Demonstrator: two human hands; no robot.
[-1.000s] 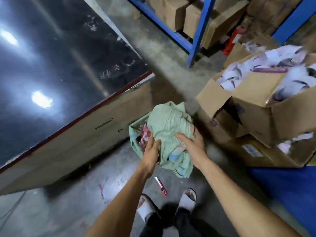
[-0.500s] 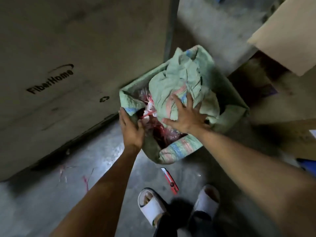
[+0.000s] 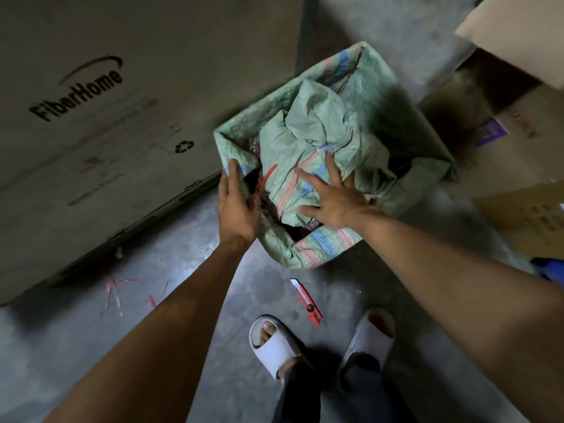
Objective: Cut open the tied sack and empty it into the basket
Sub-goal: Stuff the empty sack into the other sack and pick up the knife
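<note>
So we're looking straight down at a green woven sack [image 3: 308, 141] crumpled up inside the basket [image 3: 427, 154], which is lined with the same green striped weave and sits on the concrete floor [image 3: 189, 264]; our right hand [image 3: 331, 196] lies flat on the sack with the fingers spread wide, pressing and not gripping; our left hand [image 3: 239, 206] is at the basket's near-left rim, fingers straight and touching the edge, nothing held as far as we can see; a bit of red string [image 3: 265, 178] shows between the two hands, and something dark and reddish sits under the sack, too murky to call; a red box cutter [image 3: 308, 302] lies on the floor just in front of the basket, near our white slippers [image 3: 276, 343]; a big cardboard box [image 3: 91, 117] marked FiberHome stands just left of the basket, more cartons [image 3: 518, 154] off to the right.
</note>
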